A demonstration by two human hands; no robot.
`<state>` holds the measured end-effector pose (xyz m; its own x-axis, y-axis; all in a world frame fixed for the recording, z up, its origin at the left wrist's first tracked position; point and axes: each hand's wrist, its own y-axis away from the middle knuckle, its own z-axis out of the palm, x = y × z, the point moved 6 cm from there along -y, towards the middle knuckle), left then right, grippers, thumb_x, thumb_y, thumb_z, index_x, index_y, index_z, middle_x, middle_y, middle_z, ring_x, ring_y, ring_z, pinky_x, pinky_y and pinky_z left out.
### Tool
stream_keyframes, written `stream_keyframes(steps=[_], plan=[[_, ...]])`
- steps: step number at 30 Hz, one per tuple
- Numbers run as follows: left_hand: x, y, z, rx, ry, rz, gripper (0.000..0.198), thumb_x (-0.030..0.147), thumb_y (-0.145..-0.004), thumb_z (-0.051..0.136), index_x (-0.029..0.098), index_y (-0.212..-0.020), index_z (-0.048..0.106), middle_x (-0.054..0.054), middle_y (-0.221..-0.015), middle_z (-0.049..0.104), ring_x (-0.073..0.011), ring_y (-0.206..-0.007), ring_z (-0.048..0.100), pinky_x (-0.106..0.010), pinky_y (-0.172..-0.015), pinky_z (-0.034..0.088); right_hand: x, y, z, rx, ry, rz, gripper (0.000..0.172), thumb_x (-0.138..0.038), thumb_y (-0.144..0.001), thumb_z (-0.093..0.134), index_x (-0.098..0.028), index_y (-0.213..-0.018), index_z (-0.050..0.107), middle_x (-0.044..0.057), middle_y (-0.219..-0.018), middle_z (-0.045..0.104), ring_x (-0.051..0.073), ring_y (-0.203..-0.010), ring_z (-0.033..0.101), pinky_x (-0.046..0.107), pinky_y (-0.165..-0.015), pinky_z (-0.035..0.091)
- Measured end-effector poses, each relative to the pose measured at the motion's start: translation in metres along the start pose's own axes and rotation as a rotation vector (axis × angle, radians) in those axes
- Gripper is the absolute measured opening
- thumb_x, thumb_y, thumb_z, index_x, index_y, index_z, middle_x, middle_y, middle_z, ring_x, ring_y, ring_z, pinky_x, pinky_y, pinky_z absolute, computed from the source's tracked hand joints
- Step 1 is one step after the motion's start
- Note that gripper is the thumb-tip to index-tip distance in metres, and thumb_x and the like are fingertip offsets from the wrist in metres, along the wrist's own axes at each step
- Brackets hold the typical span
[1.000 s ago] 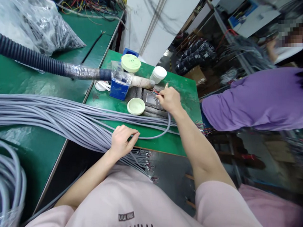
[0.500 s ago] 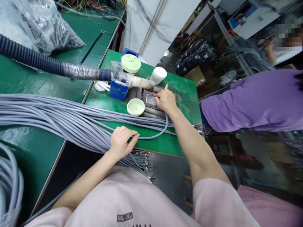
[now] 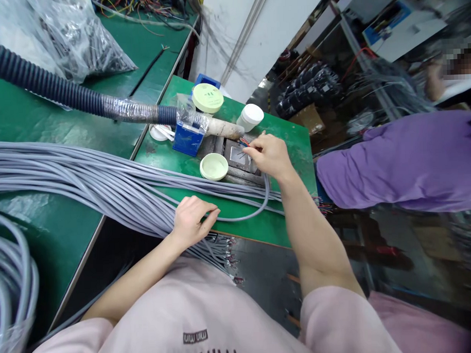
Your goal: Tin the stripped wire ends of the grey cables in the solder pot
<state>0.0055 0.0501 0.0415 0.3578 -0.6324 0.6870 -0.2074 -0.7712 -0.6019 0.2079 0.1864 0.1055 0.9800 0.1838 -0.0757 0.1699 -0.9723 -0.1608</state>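
Note:
My right hand (image 3: 271,153) pinches the end of a grey cable (image 3: 267,188), its thin stripped wires (image 3: 242,142) fanning out past the fingertips. Those wire ends are just above a small pot of shiny, silvery metal (image 3: 238,155) set in a dark, grimy block. From my right hand the cable bends down and back left to my left hand (image 3: 194,220). The left fingers are curled over it beside the bundle of grey cables (image 3: 104,176), their undersides hidden. A pale green round dish (image 3: 214,167) stands left of the pot.
A ribbed hose (image 3: 82,99) ends in a pale nozzle beside the pot, resting on a blue block (image 3: 188,139). Behind stand a white tub (image 3: 250,117) and a green-lidded tub (image 3: 207,97). A co-worker's purple sleeve (image 3: 405,160) is at the right. A bag of parts (image 3: 68,43) lies back left.
My right hand has lifted slightly and drawn back to the right, taking the wire ends up off the pot. My left hand stays in about the same place; the view has shifted slightly.

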Motion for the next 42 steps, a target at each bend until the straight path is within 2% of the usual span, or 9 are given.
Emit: stream_keyframes(steps=[2,5,12,19,24,27,29,35,42], plan=[[-0.001,0.000,0.001,-0.015,-0.005,-0.010,0.008,0.024,-0.085,0.060,0.021,-0.082,0.066,-0.003,-0.074,0.072,-0.0155,-0.066,0.058,-0.031,-0.064,0.037,-0.016,0.001,-0.006,-0.013,-0.154,-0.041,0.023,-0.030,-0.082,0.057,-0.018,-0.067,0.070,0.005,-0.072,0.065,0.019,-0.069,0.054,0.032,-0.065,0.036],[-0.001,0.001,0.001,-0.009,-0.002,-0.006,0.007,0.024,-0.085,0.060,0.020,-0.082,0.066,-0.003,-0.074,0.072,-0.0155,-0.066,0.058,-0.031,-0.064,0.037,-0.040,-0.001,0.000,-0.092,-0.244,-0.071,0.019,-0.028,-0.079,0.060,-0.017,-0.067,0.071,0.003,-0.070,0.065,0.016,-0.065,0.053,0.030,-0.061,0.034],[0.002,0.000,-0.001,0.027,-0.018,0.034,0.008,0.023,-0.086,0.061,0.019,-0.081,0.065,-0.001,-0.071,0.070,-0.0139,-0.064,0.057,-0.030,-0.062,0.036,-0.074,-0.006,0.031,-0.236,0.017,-0.119,0.023,-0.029,-0.083,0.057,-0.016,-0.074,0.073,0.008,-0.080,0.070,0.020,-0.073,0.057,0.031,-0.061,0.031],[0.003,0.000,-0.001,0.022,-0.036,0.045,0.009,0.023,-0.086,0.060,0.018,-0.081,0.064,0.000,-0.070,0.070,-0.0135,-0.065,0.056,-0.030,-0.063,0.036,-0.085,-0.003,0.039,-0.286,0.207,-0.158,0.029,-0.026,-0.088,0.048,-0.015,-0.085,0.074,0.014,-0.092,0.071,0.026,-0.088,0.057,0.033,-0.067,0.033],[0.001,0.001,0.000,0.015,-0.036,0.035,0.011,0.025,-0.088,0.058,0.019,-0.081,0.064,-0.001,-0.070,0.070,-0.0134,-0.065,0.057,-0.030,-0.063,0.036,-0.071,0.000,0.019,-0.165,0.137,-0.169,0.027,-0.030,-0.087,0.051,-0.016,-0.079,0.073,0.012,-0.083,0.068,0.025,-0.082,0.054,0.035,-0.066,0.032],[0.001,0.000,0.000,0.010,-0.035,0.037,0.011,0.025,-0.088,0.058,0.019,-0.081,0.064,-0.001,-0.070,0.070,-0.0134,-0.065,0.057,-0.030,-0.063,0.035,-0.046,0.002,0.001,-0.036,0.126,-0.110,0.028,-0.032,-0.088,0.051,-0.016,-0.075,0.071,0.011,-0.078,0.065,0.025,-0.079,0.052,0.036,-0.067,0.032],[0.002,0.000,0.000,0.013,-0.035,0.047,0.010,0.025,-0.087,0.059,0.019,-0.081,0.064,-0.001,-0.070,0.069,-0.0134,-0.065,0.057,-0.030,-0.063,0.035,-0.027,0.004,-0.002,0.004,0.152,-0.052,0.029,-0.032,-0.087,0.051,-0.016,-0.074,0.071,0.012,-0.079,0.064,0.026,-0.080,0.051,0.037,-0.068,0.032],[0.003,0.000,0.001,0.021,-0.034,0.059,0.007,0.023,-0.086,0.060,0.018,-0.081,0.064,-0.001,-0.070,0.070,-0.0136,-0.065,0.057,-0.030,-0.062,0.035,0.011,0.001,0.027,-0.075,0.235,0.083,0.030,-0.029,-0.088,0.049,-0.012,-0.085,0.073,0.018,-0.090,0.067,0.031,-0.088,0.054,0.039,-0.069,0.034],[0.002,-0.001,0.002,0.006,-0.040,0.045,0.009,0.024,-0.087,0.059,0.019,-0.081,0.064,-0.001,-0.071,0.070,-0.0134,-0.065,0.058,-0.030,-0.063,0.035,0.020,-0.006,0.047,-0.145,0.282,0.123,0.034,-0.028,-0.088,0.045,-0.008,-0.090,0.072,0.023,-0.097,0.068,0.035,-0.096,0.056,0.043,-0.076,0.038]])
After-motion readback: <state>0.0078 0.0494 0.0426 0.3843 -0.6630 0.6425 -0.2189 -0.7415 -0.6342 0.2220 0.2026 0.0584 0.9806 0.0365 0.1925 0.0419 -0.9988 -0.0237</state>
